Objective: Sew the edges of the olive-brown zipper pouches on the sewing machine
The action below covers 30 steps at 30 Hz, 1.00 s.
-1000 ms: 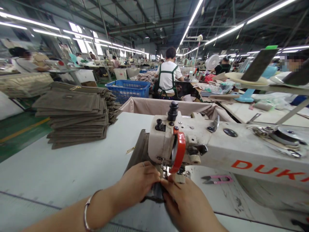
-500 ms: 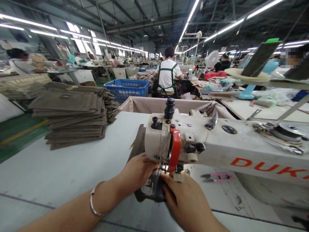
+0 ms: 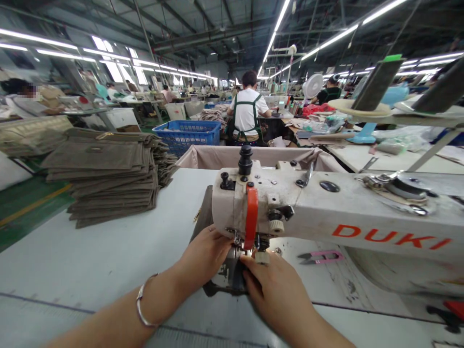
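A dark grey-brown fabric piece lies under the needle area of the white sewing machine. My left hand, a silver bangle at its wrist, is closed on the piece just left of the presser foot. On the near right side, my right hand has its thumb and fingers pressed together on the same fabric. The machine head hides part of the left fingertips and the stitching point. More of the cloth shows behind the head, with a small gold-coloured zipper pull beside it.
Folded brown fabric pieces form a tall stack at the left. Pink-handled thread snips lie under the machine arm. Beyond the table are a cloth-lined bin, a blue basket and a seated co-worker. Thread cones stand right.
The view has turned slightly right, so the machine and its surroundings appear further left. Both hands stay at the presser foot on the fabric, with little visible movement relative to it.
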Motion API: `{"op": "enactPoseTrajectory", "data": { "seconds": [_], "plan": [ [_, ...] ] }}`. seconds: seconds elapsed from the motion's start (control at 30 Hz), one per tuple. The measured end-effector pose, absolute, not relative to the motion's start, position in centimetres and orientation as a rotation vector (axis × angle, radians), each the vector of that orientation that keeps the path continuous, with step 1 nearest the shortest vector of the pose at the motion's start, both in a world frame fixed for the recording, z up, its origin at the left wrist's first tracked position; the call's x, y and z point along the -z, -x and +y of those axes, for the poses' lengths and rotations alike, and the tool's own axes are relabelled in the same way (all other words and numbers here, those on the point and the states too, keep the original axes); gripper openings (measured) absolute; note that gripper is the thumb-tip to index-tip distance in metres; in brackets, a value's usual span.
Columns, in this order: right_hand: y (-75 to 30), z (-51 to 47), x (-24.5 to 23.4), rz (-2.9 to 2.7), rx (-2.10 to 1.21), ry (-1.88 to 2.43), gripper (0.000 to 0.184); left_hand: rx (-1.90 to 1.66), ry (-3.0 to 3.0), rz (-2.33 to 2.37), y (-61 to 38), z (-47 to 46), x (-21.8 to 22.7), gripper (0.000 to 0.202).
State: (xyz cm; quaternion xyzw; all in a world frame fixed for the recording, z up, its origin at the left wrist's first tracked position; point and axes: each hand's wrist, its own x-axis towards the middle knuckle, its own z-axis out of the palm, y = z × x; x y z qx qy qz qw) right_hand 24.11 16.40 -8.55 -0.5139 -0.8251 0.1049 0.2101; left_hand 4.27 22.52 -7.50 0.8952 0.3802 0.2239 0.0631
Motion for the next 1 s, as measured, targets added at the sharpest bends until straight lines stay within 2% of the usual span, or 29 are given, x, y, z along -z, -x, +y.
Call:
{"op": "enactPoseTrajectory", "data": {
  "seconds": [0.33, 0.6, 0.77, 1.0],
  "plan": [
    [-24.2, 16.6, 8.4, -2.270, -0.363, 1.396, 0.028, -0.492, -2.670, 1.313, -4.3, 19.7, 6.4, 0.023],
    [-24.9, 16.2, 7.9, -2.324, -0.397, 1.299, 0.027, -0.454, -2.627, 1.320, -1.8, 15.0, 6.5, 0.056],
    [-25.3, 16.1, 7.9, -2.318, -0.374, 1.273, 0.027, -0.563, -2.687, 1.261, -1.8, 13.9, 7.4, 0.047],
    [-25.3, 16.0, 8.2, -2.318, -0.370, 1.277, 0.027, -0.504, -2.678, 1.236, -0.5, 14.9, 7.1, 0.050]
  ]
}}
